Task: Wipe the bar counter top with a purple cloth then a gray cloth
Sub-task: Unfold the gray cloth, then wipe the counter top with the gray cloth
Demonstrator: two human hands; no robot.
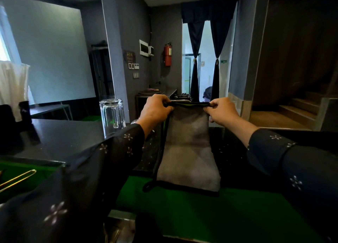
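My left hand point(156, 108) and right hand point(222, 111) each pinch a far top corner of the gray cloth point(188, 151), fingers curled over its dark hem, stretching that edge taut between them. The cloth hangs down from my grip toward me, its near edge lying over the front of the black counter point(60, 136) and touching the green mat point(210, 211) below. Left of my left hand an upturned glass point(112, 114) stands on the counter. Gold tongs point(16, 178) lie at the near left. On the far wall hangs a red extinguisher point(167, 54).
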